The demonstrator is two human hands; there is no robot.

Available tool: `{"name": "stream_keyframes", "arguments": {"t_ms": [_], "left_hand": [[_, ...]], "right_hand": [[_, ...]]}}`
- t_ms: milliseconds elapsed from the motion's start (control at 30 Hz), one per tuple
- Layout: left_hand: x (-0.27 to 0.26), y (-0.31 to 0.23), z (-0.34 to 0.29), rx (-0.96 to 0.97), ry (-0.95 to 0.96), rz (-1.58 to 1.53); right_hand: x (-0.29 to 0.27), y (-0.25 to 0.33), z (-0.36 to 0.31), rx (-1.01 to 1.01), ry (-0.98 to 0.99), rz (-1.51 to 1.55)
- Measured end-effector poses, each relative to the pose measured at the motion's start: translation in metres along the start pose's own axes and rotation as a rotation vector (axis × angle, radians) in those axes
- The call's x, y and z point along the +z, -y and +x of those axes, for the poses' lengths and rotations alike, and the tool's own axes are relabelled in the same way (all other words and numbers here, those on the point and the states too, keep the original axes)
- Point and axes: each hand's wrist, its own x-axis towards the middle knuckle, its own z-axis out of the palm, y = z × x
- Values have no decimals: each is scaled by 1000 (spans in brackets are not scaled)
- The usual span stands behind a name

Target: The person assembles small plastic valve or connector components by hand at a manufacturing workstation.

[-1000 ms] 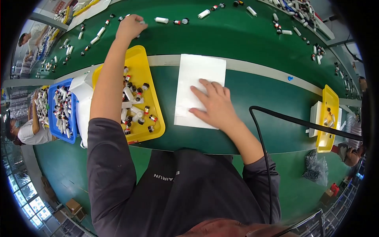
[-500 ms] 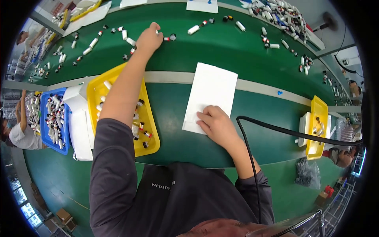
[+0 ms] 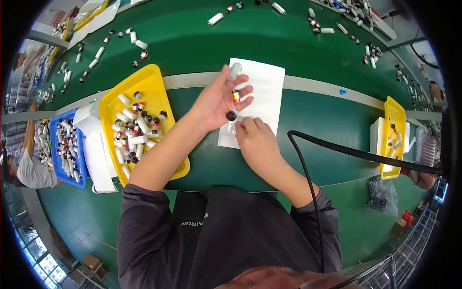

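My left hand (image 3: 210,107) is above the sheet of white paper (image 3: 263,91), palm turned up and fingers curled round a small part. That part shows a white cylinder (image 3: 235,71), a red, yellow and white banded piece (image 3: 236,96) and a black round cap (image 3: 231,115), seemingly joined by thin wire. On the lower end of the paper rests my right hand (image 3: 260,144), its fingers closed together; what they hold, if anything, is hidden. Left of my forearm stands a yellow tray (image 3: 161,79) with many similar white, banded and black-capped parts.
Across the far side runs a green belt (image 3: 192,48) with scattered parts. A blue tray (image 3: 83,168) of parts stands at left, another yellow tray (image 3: 389,171) at right. A black cable (image 3: 346,151) arches in from the right. A person (image 3: 36,166) sits at far left.
My left hand has come back from the belt toward me and right, and now holds the part over the paper. The right hand stays on the paper. The view has shifted slightly.
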Motion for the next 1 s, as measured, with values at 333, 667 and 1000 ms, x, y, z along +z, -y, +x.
{"name": "stream_keyframes", "arguments": {"t_ms": [333, 667, 1000], "left_hand": [[-25, 17, 16, -37, -122, 59], [-29, 15, 17, -28, -129, 33], [-32, 12, 16, 10, -116, 86]], "right_hand": [[-5, -2, 7, 72, -8, 178], [-19, -1, 4, 75, 30, 360], [8, 7, 10, 63, -63, 174]]}}
